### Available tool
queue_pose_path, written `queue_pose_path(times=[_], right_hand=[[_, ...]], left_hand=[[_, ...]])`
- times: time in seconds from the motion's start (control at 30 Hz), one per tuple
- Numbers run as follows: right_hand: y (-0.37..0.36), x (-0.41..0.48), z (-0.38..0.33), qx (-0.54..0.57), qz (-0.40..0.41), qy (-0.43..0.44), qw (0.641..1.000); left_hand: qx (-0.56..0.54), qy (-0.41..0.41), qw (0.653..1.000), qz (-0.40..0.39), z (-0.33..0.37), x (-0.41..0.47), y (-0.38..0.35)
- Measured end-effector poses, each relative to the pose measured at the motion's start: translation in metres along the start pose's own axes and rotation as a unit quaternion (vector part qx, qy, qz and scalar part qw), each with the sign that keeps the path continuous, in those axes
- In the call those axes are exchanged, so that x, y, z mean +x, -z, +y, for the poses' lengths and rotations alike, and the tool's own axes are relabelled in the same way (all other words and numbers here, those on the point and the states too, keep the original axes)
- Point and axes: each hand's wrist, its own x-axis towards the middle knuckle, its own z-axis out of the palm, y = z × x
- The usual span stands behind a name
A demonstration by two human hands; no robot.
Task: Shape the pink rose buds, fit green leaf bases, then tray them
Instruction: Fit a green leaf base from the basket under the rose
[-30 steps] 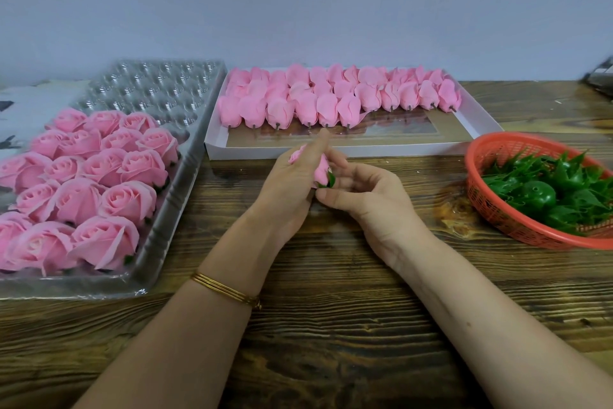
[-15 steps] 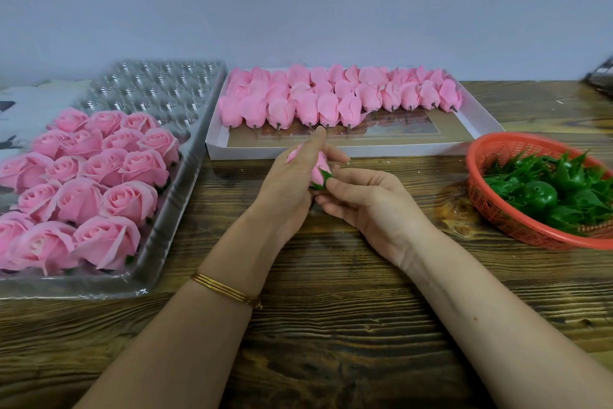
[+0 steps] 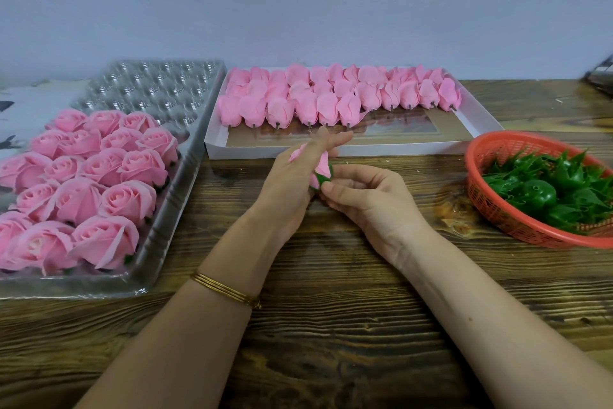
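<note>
My left hand (image 3: pixel 292 183) holds a pink rose bud (image 3: pixel 321 167) above the table's middle, its fingers wrapped round the petals. My right hand (image 3: pixel 361 199) pinches the green leaf base (image 3: pixel 322 178) at the bud's lower end. Most of the bud is hidden behind my left hand. A white box (image 3: pixel 477 130) at the back holds several unshaped pink buds (image 3: pixel 331 100) in rows. A clear plastic tray (image 3: pixel 172 219) on the left carries several finished pink roses (image 3: pixel 86 183). An orange basket (image 3: pixel 491 209) on the right is filled with green leaf bases (image 3: pixel 557 189).
The back half of the clear tray shows bare round cups (image 3: pixel 159 83). Bare wooden tabletop (image 3: pixel 331 325) lies in front of and under my forearms. A grey wall runs behind the table, and a dark object (image 3: pixel 602 77) sits at the far right edge.
The bud has turned in my hands and more of the green leaf base shows at its lower end. Both hands stay in about the same place.
</note>
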Motion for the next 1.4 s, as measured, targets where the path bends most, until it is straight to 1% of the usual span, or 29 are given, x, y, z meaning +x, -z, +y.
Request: queue_pose_path(times=[0.23,0.37,0.53,0.8,1.07,1.4], right_hand=[[-0.002,0.001,0.003,-0.052,0.021,0.066,0.996],[-0.004,0.0,0.004,-0.082,0.035,0.092,0.992],[-0.004,-0.001,0.003,-0.113,0.036,0.109,0.987],[-0.008,-0.002,0.004,-0.162,0.056,0.135,0.976],[-0.008,-0.002,0.004,-0.174,0.063,0.13,0.974],[-0.01,-0.003,0.006,-0.221,0.077,0.153,0.96]], left_hand=[[-0.007,-0.003,1.0,0.005,0.0,0.0,-0.001],[-0.035,-0.002,0.999,-0.003,0.0,-0.002,-0.002],[-0.027,0.005,0.999,-0.017,-0.003,-0.001,-0.002],[-0.03,0.009,0.999,-0.017,-0.002,-0.003,-0.005],[-0.017,0.013,1.0,-0.023,-0.002,-0.005,-0.004],[-0.026,0.014,0.999,-0.018,-0.001,-0.006,-0.007]])
